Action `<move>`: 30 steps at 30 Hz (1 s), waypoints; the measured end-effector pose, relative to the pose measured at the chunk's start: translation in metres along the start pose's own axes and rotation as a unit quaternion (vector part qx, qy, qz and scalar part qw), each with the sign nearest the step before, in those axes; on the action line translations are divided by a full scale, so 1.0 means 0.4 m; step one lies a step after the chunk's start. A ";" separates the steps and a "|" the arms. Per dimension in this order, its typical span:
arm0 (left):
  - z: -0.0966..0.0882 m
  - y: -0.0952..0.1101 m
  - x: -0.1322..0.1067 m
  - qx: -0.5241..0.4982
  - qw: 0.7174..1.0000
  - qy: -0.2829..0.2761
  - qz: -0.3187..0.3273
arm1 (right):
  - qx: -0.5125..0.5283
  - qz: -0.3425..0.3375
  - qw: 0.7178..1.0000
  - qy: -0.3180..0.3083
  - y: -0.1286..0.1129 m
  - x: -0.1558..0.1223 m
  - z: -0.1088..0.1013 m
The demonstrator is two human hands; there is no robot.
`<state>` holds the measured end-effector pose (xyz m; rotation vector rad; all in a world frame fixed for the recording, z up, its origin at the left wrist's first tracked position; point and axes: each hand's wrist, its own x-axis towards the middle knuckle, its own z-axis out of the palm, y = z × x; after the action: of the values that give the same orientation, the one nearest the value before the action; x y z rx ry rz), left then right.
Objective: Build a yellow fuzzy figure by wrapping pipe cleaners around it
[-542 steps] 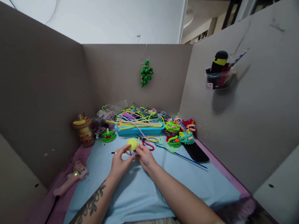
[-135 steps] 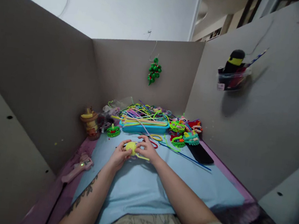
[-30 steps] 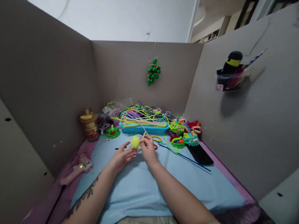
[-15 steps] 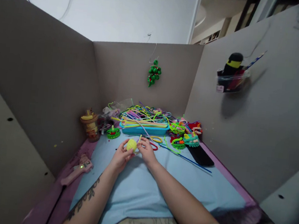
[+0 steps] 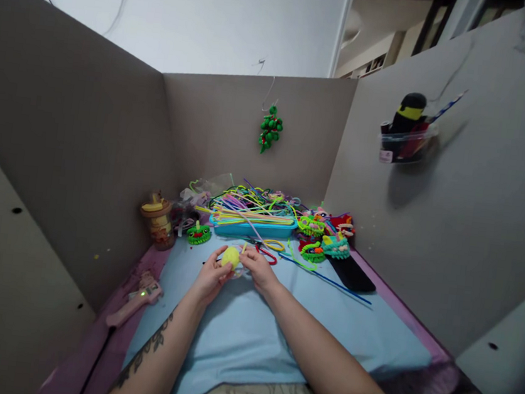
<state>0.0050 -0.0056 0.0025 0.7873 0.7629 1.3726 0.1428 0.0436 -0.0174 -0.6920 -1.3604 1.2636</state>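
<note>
We see the blue tray (image 5: 255, 229), filled with many-coloured pipe cleaners (image 5: 252, 211), and higher to its right a clear basket (image 5: 392, 138) on the grey partition (image 5: 482, 184), holding a black object (image 5: 414, 101). Over the light-blue cloth (image 5: 247, 328) before this tray, our left hand (image 5: 211, 274) clamps its fingers around the yellow ball (image 5: 230, 256), and our right hand (image 5: 258, 268) (fingertips together) pinches a yellow strip (image 5: 244, 247).

left hand (image 5: 212, 273): curled | right hand (image 5: 258, 267): pinching | forearms (image 5: 312, 342): angled inward
</note>
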 end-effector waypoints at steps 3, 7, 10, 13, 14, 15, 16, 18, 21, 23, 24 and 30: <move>0.003 -0.002 -0.001 -0.002 1.000 0.008 0.002 | -0.015 -0.014 1.000 -0.011 -0.003 -0.003 -0.002; 0.005 -0.007 -0.001 -0.005 1.000 0.014 0.008 | -0.069 -0.042 0.997 -0.008 0.003 -0.004 -0.003; 0.007 -0.012 0.000 -0.006 1.000 0.018 0.012 | -0.097 -0.048 0.994 -0.003 0.010 -0.004 0.000; 0.011 -0.017 0.001 -0.007 0.999 0.029 0.015 | -0.130 -0.057 0.990 0.010 0.015 -0.007 0.009; 0.013 -0.019 0.001 -0.007 0.999 0.032 0.017 | -0.146 -0.067 0.987 0.019 0.016 -0.008 0.014; 0.015 -0.020 0.002 -0.007 0.999 0.035 0.018 | -0.163 -0.079 0.983 0.030 0.017 -0.009 0.018; 0.016 -0.021 0.003 -0.008 0.999 0.036 0.019 | -0.177 -0.091 0.979 0.042 0.018 -0.010 0.022; 0.018 -0.023 0.004 -0.008 0.999 0.036 0.019 | -0.197 -0.106 0.973 0.063 0.018 -0.011 0.028; 0.017 -0.022 0.005 -0.008 0.999 0.035 0.016 | -0.203 -0.103 0.971 0.071 0.018 -0.007 0.027; 0.014 -0.020 0.005 -0.011 0.999 0.040 0.007 | -0.197 -0.090 0.974 0.065 0.018 -0.003 0.019; 0.013 -0.018 0.005 -0.015 0.999 0.044 0.002 | -0.191 -0.082 0.976 0.066 0.016 -0.001 0.014; -0.001 -0.010 0.011 -0.041 0.996 0.068 -0.027 | -0.209 -0.132 0.961 0.127 -0.009 -0.005 -0.020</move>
<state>0.0072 -0.0012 -0.0012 0.6092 0.8228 1.4100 0.1519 0.0431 -0.0159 -0.8944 -1.4595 0.6535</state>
